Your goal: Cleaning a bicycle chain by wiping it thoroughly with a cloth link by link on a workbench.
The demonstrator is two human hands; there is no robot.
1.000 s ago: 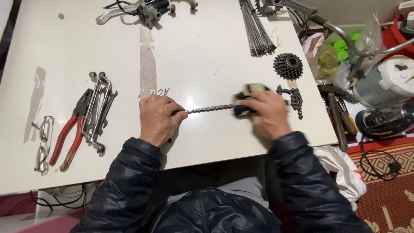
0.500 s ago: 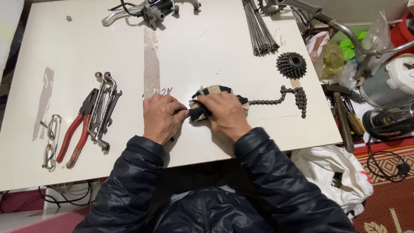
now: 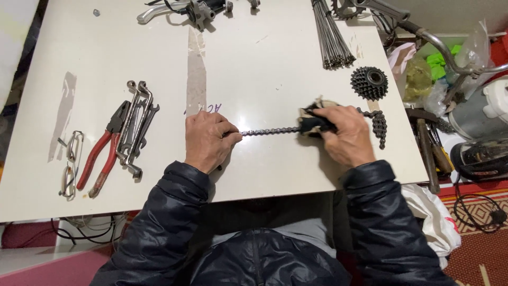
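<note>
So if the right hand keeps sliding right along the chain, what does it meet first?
Probably the bunched end of the bicycle chain, just past the right hand and its rag; the cassette sprocket lies farther up the table.

Off the table's right edge sits a clear plastic bag (image 3: 423,74) holding yellowish and bright green contents, beside a pink wrapper (image 3: 400,53). Below the table's right corner hangs a white plastic bag (image 3: 436,220). The dark appliance (image 3: 481,159) carries what may be a red label strip.
</note>
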